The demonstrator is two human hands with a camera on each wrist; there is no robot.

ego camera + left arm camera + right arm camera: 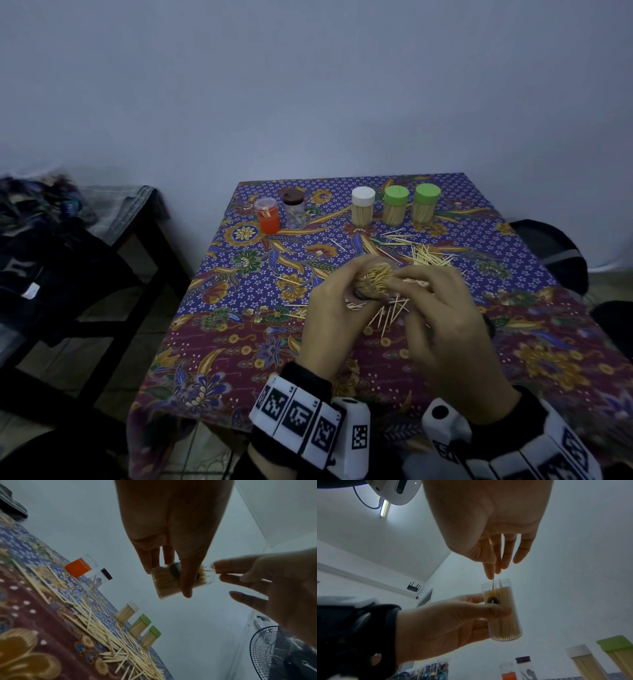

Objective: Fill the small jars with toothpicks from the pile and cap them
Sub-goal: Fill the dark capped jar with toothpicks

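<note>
left hand (pixel 453 618) curled round open jar (pixel 503 609), right hand (pixel 489 524) pinching toothpick (pixel 493 584) above

On the table (pixel 219 308), five jars stand in a far row: two (pixel 267 216) at left, three capped ones (pixel 395 205) at right. Toothpicks (pixel 428 257) lie nearer, right of centre. A bench (pixel 113 219) stands left of the table.
</note>
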